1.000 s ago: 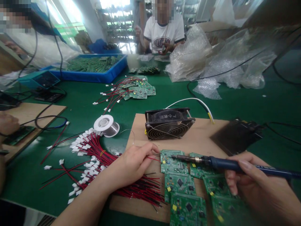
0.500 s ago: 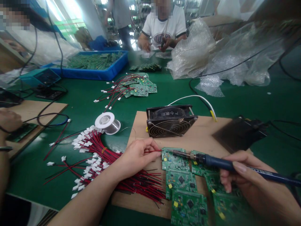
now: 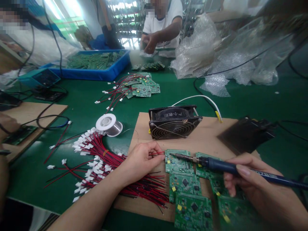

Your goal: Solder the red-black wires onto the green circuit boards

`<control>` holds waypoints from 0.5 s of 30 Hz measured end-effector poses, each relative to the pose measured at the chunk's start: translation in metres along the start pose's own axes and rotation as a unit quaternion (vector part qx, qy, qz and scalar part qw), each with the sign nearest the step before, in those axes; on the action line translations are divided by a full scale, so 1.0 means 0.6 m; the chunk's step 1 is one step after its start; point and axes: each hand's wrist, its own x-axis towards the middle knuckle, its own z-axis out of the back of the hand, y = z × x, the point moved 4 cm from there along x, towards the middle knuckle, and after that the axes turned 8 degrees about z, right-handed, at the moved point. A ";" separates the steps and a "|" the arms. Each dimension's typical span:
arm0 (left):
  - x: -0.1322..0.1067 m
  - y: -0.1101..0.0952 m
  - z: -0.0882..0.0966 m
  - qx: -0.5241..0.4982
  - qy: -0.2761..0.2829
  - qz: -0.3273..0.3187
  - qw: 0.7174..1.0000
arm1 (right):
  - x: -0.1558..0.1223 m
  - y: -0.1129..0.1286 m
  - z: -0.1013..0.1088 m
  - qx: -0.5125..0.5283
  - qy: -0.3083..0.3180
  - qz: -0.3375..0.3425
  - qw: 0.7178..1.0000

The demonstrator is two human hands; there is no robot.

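My left hand (image 3: 146, 158) pinches a red wire (image 3: 157, 153) at the left edge of the top-left circuit board (image 3: 179, 163). In my right hand (image 3: 255, 179) is a soldering iron (image 3: 221, 166), held like a pen. Its tip lies over that same board, close to the wire's end; whether it touches cannot be made out. More green circuit boards (image 3: 193, 208) overlap in two columns below, partly covered by my right hand. Under and beside my left forearm spreads a bundle of red and black wires (image 3: 115, 157) with white connectors. A solder spool (image 3: 109, 125) stands behind the bundle.
A black fan (image 3: 174, 122) stands on the brown board (image 3: 209, 126), with a dark blurred stand (image 3: 245, 133) to its right. Wired circuit boards (image 3: 143, 89) are piled farther back, near a blue tray (image 3: 96, 75). Bubble wrap (image 3: 197, 48) lies back right. Co-workers sit opposite and left.
The iron's tip has shifted slightly left over the board. My left hand keeps its pinch. The co-worker opposite has moved an arm across the body, and the view has shifted slightly.
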 end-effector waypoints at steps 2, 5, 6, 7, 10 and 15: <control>0.001 0.001 -0.002 0.006 -0.006 0.003 1.000 | -0.001 0.002 -0.005 -0.003 0.000 0.000 1.000; 0.003 0.004 -0.004 0.012 -0.011 0.003 1.000 | -0.001 0.004 -0.010 -0.006 -0.012 -0.005 1.000; 0.003 0.005 -0.004 0.014 -0.012 0.002 1.000 | -0.002 0.005 -0.010 -0.006 -0.016 -0.006 1.000; 0.003 0.006 -0.005 0.015 -0.013 0.001 1.000 | -0.002 0.005 -0.011 -0.007 -0.015 -0.008 1.000; 0.004 0.008 -0.004 0.018 -0.016 0.002 1.000 | -0.002 0.003 -0.009 -0.009 0.004 -0.010 1.000; 0.003 0.007 -0.003 0.021 -0.017 0.000 1.000 | -0.003 -0.002 -0.007 -0.012 0.022 -0.003 1.000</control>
